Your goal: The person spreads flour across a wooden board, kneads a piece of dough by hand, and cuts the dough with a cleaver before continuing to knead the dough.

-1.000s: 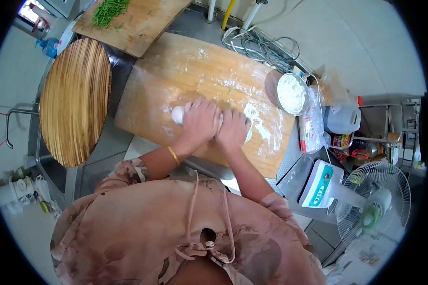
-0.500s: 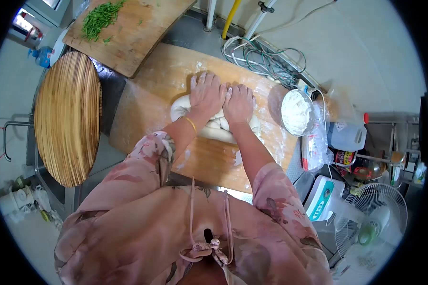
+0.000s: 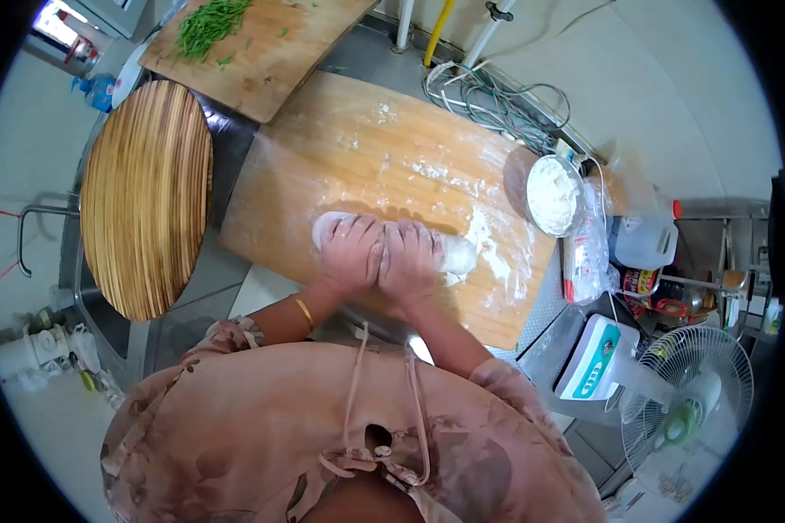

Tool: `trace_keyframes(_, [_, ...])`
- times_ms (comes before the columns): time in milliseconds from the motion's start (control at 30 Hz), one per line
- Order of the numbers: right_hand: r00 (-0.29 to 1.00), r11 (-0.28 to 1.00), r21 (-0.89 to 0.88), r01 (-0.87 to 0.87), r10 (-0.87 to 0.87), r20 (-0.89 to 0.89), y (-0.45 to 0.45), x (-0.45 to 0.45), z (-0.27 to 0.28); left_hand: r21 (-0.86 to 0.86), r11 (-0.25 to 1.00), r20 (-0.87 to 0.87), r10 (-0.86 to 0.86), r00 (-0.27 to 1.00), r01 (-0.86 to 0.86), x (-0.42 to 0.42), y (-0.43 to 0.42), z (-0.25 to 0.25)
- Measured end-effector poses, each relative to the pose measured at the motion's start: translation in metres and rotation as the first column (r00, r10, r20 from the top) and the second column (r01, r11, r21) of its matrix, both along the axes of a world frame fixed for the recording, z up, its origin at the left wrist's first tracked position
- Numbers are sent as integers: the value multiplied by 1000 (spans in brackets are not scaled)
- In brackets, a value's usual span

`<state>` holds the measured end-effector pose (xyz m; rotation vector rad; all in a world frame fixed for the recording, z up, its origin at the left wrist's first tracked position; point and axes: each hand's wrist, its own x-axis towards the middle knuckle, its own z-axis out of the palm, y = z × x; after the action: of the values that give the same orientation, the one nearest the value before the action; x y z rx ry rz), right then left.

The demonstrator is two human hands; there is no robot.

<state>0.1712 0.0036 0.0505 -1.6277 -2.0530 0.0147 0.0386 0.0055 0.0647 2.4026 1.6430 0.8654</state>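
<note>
A thick roll of white dough (image 3: 459, 255) lies across the near part of a floury wooden board (image 3: 323, 131). My left hand (image 3: 351, 253) grips the dough's left half, with fingers curled over its far side. Right beside it, my right hand (image 3: 410, 260) is curled over the middle of the roll in the same way. The two hands touch or nearly touch, and they hide the central stretch of dough. Both dough ends show past my hands. Loose flour (image 3: 490, 247) is scattered on the board to the right.
A bowl of flour (image 3: 552, 196) stands at the board's right edge. Chopped greens (image 3: 211, 28) lie on another cutting board (image 3: 262, 65) at the upper left. A round wooden lid (image 3: 146, 200) is on the left. Coiled cables (image 3: 497, 105), a scale (image 3: 595, 359) and a fan (image 3: 685, 410) are also around.
Both hands have come back toward my body from the board's middle, and the dough has come with them. It was a wide folded mass and is now a narrower roll. The view has shifted slightly.
</note>
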Motion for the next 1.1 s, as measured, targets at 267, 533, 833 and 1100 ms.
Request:
trace_keyframes(267, [992, 975, -185, 123, -117, 42, 109, 7, -19, -199, 961, -72, 181, 981, -192, 21, 113, -20])
trace_keyframes(533, [963, 965, -20, 263, -261, 73, 113, 20, -8, -457, 838, -95, 287, 953, -298, 20, 138, -8])
trace_keyframes(833, [566, 646, -762, 33, -641, -519, 83, 105, -3, -739, 618, -55, 345, 937, -270, -42, 61, -4])
trace_keyframes(1100, [959, 950, -161, -266, 278, 59, 0, -3, 37, -794, 601, 274, 494, 825, -96, -41, -9, 2])
